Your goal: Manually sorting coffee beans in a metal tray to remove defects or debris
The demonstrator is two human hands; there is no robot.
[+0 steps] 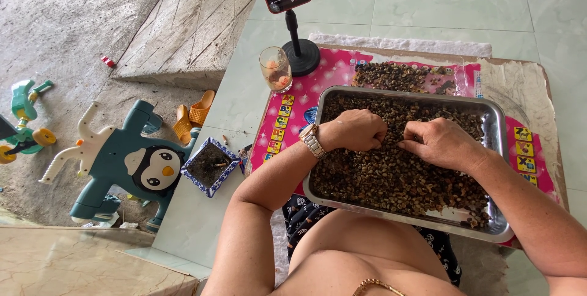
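Inside metal tray, hands sift dark beans.

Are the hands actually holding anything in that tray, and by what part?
It cannot be told for sure. Both the left hand and right hand rest curled on the small dark pieces in the metal tray; fingertips may pinch some.

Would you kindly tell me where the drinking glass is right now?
In the head view, the drinking glass stands on the pink mat's far-left corner, beside the phone stand's round base, beyond the metal tray.
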